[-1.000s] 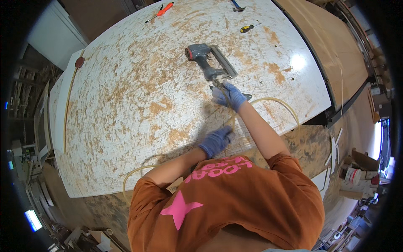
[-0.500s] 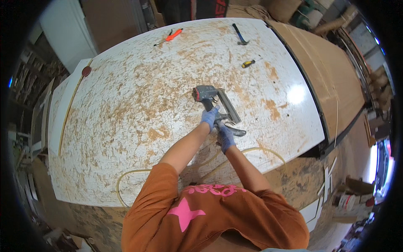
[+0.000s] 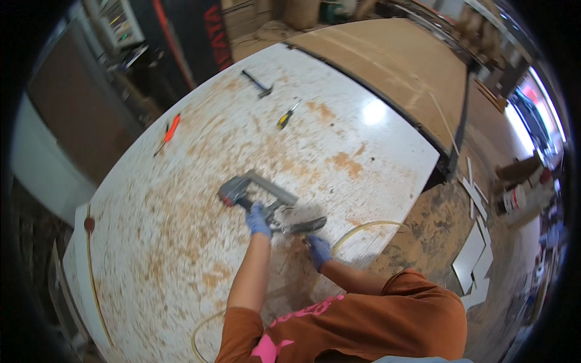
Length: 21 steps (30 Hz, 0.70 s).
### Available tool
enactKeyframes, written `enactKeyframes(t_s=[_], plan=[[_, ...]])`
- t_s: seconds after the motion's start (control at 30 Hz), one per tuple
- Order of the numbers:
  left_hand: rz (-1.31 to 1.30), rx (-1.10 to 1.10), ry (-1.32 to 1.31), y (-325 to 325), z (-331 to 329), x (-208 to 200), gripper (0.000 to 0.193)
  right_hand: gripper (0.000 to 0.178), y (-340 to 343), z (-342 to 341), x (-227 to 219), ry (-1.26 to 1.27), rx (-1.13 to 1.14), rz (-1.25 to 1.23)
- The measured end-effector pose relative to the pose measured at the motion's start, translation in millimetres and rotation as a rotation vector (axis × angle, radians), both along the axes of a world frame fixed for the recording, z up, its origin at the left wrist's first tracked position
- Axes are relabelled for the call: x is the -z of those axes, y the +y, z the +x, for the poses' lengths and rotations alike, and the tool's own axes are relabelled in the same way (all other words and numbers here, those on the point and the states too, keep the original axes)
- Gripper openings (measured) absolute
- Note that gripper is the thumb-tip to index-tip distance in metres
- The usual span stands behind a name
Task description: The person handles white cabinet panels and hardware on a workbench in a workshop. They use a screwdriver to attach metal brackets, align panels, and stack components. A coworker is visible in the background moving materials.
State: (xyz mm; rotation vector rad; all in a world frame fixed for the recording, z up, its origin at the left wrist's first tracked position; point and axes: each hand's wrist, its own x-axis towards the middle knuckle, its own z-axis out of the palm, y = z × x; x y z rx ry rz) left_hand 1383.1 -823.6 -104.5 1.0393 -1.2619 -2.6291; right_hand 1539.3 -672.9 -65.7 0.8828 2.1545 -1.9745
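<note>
My left hand (image 3: 259,220), in a blue glove, is wrapped round the handle of a grey and black nail gun (image 3: 235,187). The gun is over the worn white tabletop (image 3: 200,242), its long magazine on the far side. Lower right of its grip, my gloved right hand (image 3: 319,251) is closed on the end of a yellowish air hose (image 3: 368,225). A small dark tip, seemingly a coupling, shows at the fingers, apart from the gun. Motion blur softens the details.
Farther off on the tabletop lie an orange-handled tool (image 3: 172,128), a hammer (image 3: 258,83) and a yellow-black screwdriver (image 3: 287,117). A brown board (image 3: 387,54) adjoins the far right edge. White offcuts (image 3: 475,254) lie on the floor at right.
My right hand has come away from the base of the nail gun, toward the lower right. The view has swung right, so the gun and tools appear farther left and turned.
</note>
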Motion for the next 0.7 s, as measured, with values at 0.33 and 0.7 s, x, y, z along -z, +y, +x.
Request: enactKeyframes(t_s=[0.33,0.7], plan=[[-0.691,0.176,0.509,-79.9,-2.5,-64.5,0.06,0.035,118.7,-175.0,-23.1,0.586,0.102,0.566],[-2.107,0.168,-0.312,-318.5,-302.3,-50.7,0.073,0.05,124.4,-233.1,65.7,0.403,-0.011,0.487]])
